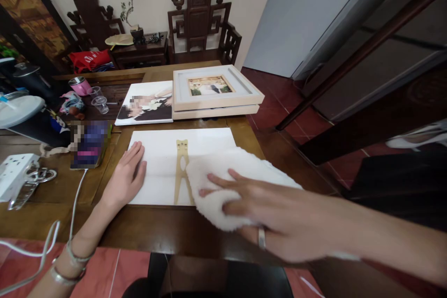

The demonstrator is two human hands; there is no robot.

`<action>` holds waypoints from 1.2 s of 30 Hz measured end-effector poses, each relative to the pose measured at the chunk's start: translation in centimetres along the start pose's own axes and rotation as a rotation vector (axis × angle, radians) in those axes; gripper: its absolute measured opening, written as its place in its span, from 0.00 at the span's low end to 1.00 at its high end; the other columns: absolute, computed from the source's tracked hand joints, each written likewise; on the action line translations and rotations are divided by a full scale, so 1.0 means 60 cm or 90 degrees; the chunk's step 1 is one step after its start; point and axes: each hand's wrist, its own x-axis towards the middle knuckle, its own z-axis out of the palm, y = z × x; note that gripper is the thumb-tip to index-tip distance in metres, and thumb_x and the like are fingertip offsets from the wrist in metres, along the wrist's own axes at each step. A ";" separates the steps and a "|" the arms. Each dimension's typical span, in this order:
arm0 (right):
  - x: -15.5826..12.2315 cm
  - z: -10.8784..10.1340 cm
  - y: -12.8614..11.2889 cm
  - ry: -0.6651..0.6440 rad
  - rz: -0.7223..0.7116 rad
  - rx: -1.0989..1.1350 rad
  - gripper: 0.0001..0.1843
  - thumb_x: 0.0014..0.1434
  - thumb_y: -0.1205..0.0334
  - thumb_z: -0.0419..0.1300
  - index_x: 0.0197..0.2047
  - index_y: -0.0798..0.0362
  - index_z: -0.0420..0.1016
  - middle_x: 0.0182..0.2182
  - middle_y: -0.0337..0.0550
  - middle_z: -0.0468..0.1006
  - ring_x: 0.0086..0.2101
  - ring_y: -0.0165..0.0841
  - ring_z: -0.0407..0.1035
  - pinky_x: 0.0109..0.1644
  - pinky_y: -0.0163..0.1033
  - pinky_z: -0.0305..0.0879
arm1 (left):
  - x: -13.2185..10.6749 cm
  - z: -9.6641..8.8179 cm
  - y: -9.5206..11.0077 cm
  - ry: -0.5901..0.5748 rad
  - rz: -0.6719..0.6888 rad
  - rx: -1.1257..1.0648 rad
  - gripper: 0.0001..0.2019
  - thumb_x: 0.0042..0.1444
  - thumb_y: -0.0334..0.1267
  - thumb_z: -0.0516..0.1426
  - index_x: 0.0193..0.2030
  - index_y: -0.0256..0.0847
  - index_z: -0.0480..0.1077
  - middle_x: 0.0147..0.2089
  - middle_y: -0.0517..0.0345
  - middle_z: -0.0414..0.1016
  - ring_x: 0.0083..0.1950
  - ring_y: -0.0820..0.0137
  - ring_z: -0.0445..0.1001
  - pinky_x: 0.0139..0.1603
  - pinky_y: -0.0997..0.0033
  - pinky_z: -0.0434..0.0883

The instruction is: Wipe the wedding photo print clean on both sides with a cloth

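Note:
A white panel (164,158) lies face down on the wooden table (146,228), with a tan fold-out stand (181,167) along its middle. My left hand (125,177) rests flat on the panel's left edge, fingers stretched out and open. My right hand (265,214) presses a fluffy white cloth (223,172) onto the panel's right part, fingers spread over the cloth, thumb tucked under it. The cloth hides the panel's right corner.
Behind the panel lie a photo print (146,102) and two stacked framed pictures (216,91). At left sit a phone (90,144) on a cable, a white power strip (16,174), plastic cups (99,102) and a pink mug (80,86). Carved chairs (202,23) stand at the wall.

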 end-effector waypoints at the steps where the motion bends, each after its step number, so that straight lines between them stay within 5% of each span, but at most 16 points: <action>1: 0.006 -0.012 0.014 -0.003 0.012 -0.001 0.17 0.59 0.71 0.50 0.45 0.54 0.77 0.54 0.54 0.75 0.66 0.48 0.51 0.67 0.62 0.52 | 0.000 0.000 0.000 0.000 0.000 -0.001 0.25 0.66 0.44 0.47 0.64 0.32 0.64 0.69 0.40 0.60 0.71 0.55 0.57 0.70 0.48 0.56; 3: 0.026 -0.031 0.052 0.009 0.038 -0.024 0.17 0.61 0.71 0.47 0.46 0.57 0.75 0.50 0.57 0.78 0.65 0.49 0.52 0.66 0.66 0.49 | 0.000 -0.001 0.000 0.001 -0.002 -0.004 0.25 0.66 0.45 0.47 0.64 0.33 0.64 0.69 0.41 0.61 0.71 0.55 0.57 0.70 0.48 0.56; 10: 0.099 -0.053 0.153 0.091 0.129 -0.125 0.19 0.65 0.65 0.47 0.53 0.59 0.71 0.61 0.64 0.66 0.56 0.55 0.65 0.59 0.68 0.58 | 0.000 -0.003 -0.002 0.003 -0.007 -0.011 0.25 0.65 0.45 0.48 0.63 0.32 0.65 0.68 0.40 0.62 0.70 0.55 0.58 0.70 0.48 0.56; 15: 0.080 -0.001 0.099 0.064 0.057 -0.190 0.18 0.58 0.68 0.54 0.50 0.57 0.77 0.68 0.61 0.55 0.67 0.63 0.38 0.61 0.77 0.42 | 0.000 -0.002 -0.002 0.009 -0.005 -0.011 0.24 0.65 0.45 0.48 0.63 0.33 0.65 0.68 0.40 0.62 0.70 0.55 0.58 0.70 0.48 0.56; 22: 0.003 0.093 -0.023 0.068 -0.002 -0.075 0.12 0.54 0.60 0.63 0.42 0.50 0.82 0.71 0.55 0.47 0.66 0.69 0.28 0.60 0.81 0.32 | 0.000 0.000 -0.002 0.000 0.003 -0.002 0.25 0.66 0.44 0.47 0.64 0.30 0.64 0.68 0.38 0.61 0.71 0.56 0.57 0.71 0.50 0.55; 26: 0.000 0.050 -0.017 0.021 -0.003 0.001 0.15 0.56 0.66 0.57 0.45 0.54 0.79 0.68 0.54 0.57 0.68 0.57 0.35 0.65 0.74 0.39 | 0.000 -0.001 0.000 -0.007 0.001 0.005 0.25 0.66 0.44 0.47 0.64 0.31 0.63 0.69 0.39 0.60 0.71 0.55 0.56 0.70 0.48 0.55; 30: 0.036 -0.008 0.047 0.009 0.020 -0.026 0.17 0.61 0.70 0.49 0.47 0.61 0.75 0.60 0.59 0.69 0.68 0.49 0.41 0.67 0.66 0.46 | 0.000 -0.003 0.002 -0.005 -0.005 0.004 0.25 0.66 0.45 0.47 0.64 0.32 0.64 0.69 0.40 0.60 0.71 0.56 0.57 0.70 0.49 0.55; 36: 0.097 -0.018 0.133 0.077 0.044 -0.272 0.15 0.58 0.68 0.57 0.48 0.60 0.78 0.68 0.63 0.53 0.67 0.64 0.37 0.60 0.78 0.46 | 0.000 -0.004 0.002 -0.008 -0.019 -0.012 0.24 0.66 0.45 0.48 0.63 0.35 0.64 0.69 0.42 0.61 0.71 0.56 0.58 0.70 0.49 0.55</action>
